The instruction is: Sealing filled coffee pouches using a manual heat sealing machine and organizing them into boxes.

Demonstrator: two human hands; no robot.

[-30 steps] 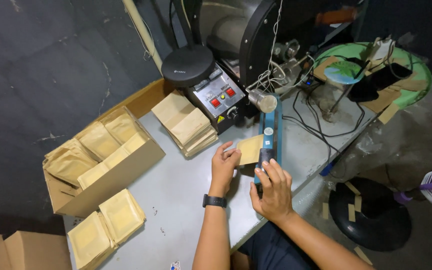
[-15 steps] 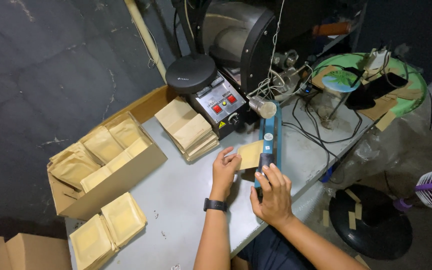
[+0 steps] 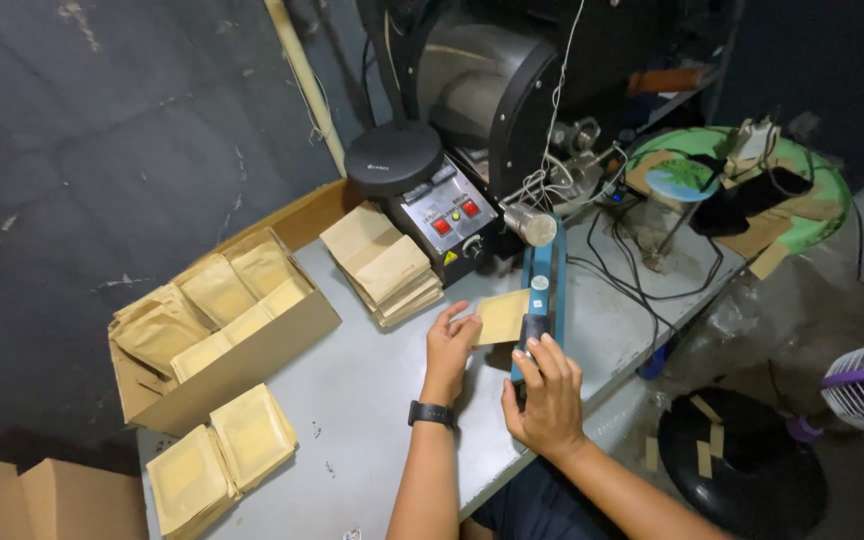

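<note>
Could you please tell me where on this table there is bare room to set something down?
The widest bare patch of table lies between the box, the pouch stack and the left hand. A narrower strip runs right of the blue sealer, though cables cross it. The near-left corner holds loose pouches; the back is crowded with machines.

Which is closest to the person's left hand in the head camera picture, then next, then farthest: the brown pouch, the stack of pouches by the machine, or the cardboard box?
From the left hand:
1. Brown pouch, touching its fingers, just to the right.
2. Stack of pouches, up and to the left, beside the machine.
3. Cardboard box, far left on the table.
</note>
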